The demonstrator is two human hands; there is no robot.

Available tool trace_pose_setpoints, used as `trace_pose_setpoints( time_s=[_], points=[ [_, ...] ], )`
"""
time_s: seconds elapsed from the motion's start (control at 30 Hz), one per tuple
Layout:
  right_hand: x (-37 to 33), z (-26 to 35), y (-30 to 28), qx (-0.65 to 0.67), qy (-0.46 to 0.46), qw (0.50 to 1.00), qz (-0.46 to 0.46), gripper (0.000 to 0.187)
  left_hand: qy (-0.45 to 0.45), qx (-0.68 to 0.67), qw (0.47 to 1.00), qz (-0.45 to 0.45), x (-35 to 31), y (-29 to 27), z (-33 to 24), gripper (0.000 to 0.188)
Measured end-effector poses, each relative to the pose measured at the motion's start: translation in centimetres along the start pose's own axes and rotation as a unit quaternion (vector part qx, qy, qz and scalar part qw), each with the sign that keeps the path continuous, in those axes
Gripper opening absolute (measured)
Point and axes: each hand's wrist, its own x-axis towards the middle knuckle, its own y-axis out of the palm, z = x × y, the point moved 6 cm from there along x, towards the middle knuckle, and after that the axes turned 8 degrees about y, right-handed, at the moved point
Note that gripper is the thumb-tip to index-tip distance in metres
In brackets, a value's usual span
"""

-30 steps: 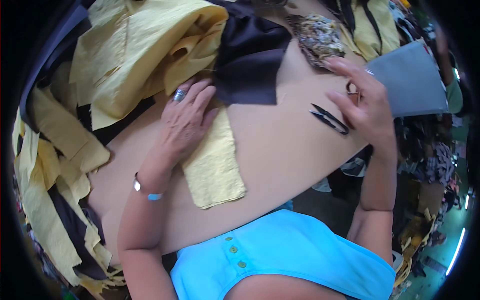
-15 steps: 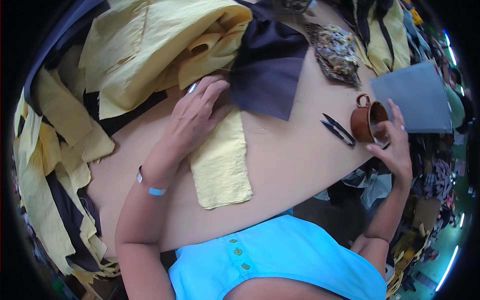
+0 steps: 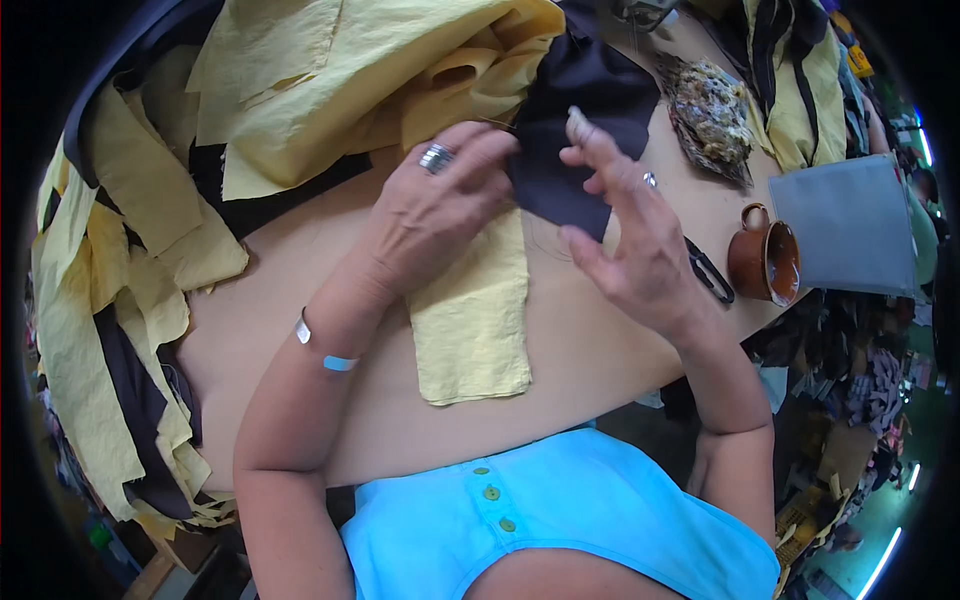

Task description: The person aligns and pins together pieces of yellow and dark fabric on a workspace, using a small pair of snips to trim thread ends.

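Note:
My left hand (image 3: 445, 200), wearing a wide ring, is closed with its fingers curled down at the edge where yellow cloth (image 3: 400, 70) meets dark cloth (image 3: 575, 130). Its fingertips are mostly hidden, but they seem to grip the cloth there. From beneath that hand a yellow fabric strip (image 3: 472, 345) stretches toward me. My right hand (image 3: 635, 230) hovers above the dark cloth, fingers apart, with a whitish tip on one finger. Fine loose threads lie by its thumb. Close to its wrist are black thread snips (image 3: 712, 272), partly covered, and a brown mug (image 3: 752, 262).
A grey flat sheet (image 3: 845, 230) lies beyond the mug at the right. Behind sits a rough, mottled clump (image 3: 710, 115). Yellow and dark cloth strips (image 3: 125, 350) hang over the table's left side. More cloth (image 3: 805, 95) lies at the far right. The tan tabletop (image 3: 300, 300) slopes across my front.
My right hand has left the mug and moved left to beside my left hand. The left hand keeps its curled hold at the cloth. The whole view has shifted slightly.

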Motion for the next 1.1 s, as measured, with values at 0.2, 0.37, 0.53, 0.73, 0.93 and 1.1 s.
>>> trace_pose_setpoints(
  time_s=[0.2, 0.37, 0.53, 0.73, 0.93, 1.1],
  points=[
    [0.1, -0.9, -0.2, 0.194, 0.013, 0.98, -0.038, 0.05, 0.032, 0.098, 0.985, 0.141, 1.6, 0.6, 0.0, 0.009],
    [-0.7, -1.1, 2.8, 0.075, 0.009, 0.994, 0.076, 0.03, -0.046, -0.057, 0.992, 0.104, 2.8, 0.0, 2.0, 0.043],
    [0.4, -2.6, 3.5, 0.041, 0.022, 0.998, 0.049, 0.026, -0.138, -0.178, 0.963, 0.151, 2.1, 1.3, 3.8, 0.07],
    [2.0, -4.4, 4.1, 0.007, 0.041, 0.999, 0.029, 0.031, -0.167, -0.19, 0.948, 0.196, 1.2, 2.0, 4.2, 0.085],
    [2.2, -5.2, 5.1, -0.015, 0.052, 0.996, 0.076, 0.03, -0.186, -0.228, 0.929, 0.222, 1.0, 1.7, 4.2, 0.087],
    [2.6, -5.7, 5.2, -0.011, 0.092, 0.993, 0.071, 0.025, -0.193, -0.222, 0.932, 0.211, 0.9, 2.0, 4.3, 0.089]
  ],
)
